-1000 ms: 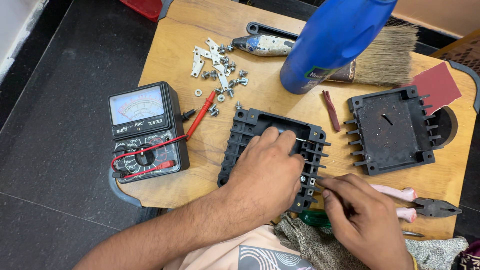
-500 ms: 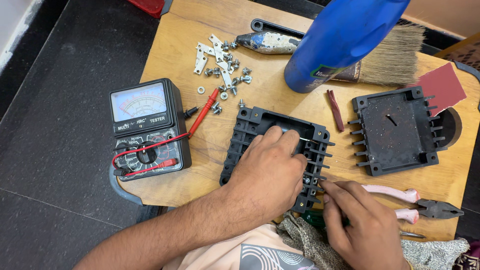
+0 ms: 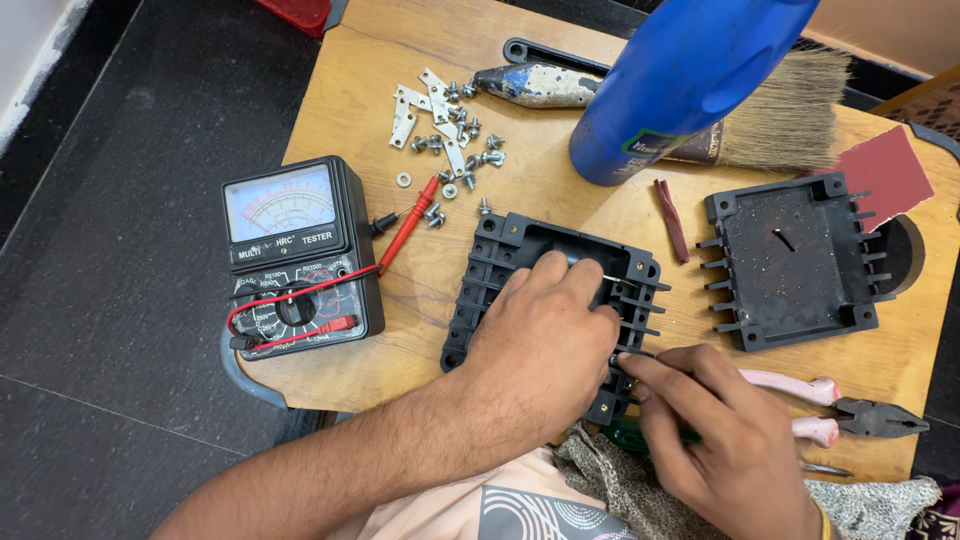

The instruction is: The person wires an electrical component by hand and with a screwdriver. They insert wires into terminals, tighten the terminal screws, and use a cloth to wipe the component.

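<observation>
Two hands work at the black plastic housing (image 3: 520, 262) lying mid-bench (image 3: 330, 100): left hand (image 3: 545, 335) presses flat, open, on it; right hand (image 3: 720, 440) pinches a thin tool at its right edge.

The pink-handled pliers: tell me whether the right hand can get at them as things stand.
Probably yes. The pink-handled pliers lie on the table just beside the right hand, nothing over them. But its fingertips are busy at the black housing.
</observation>
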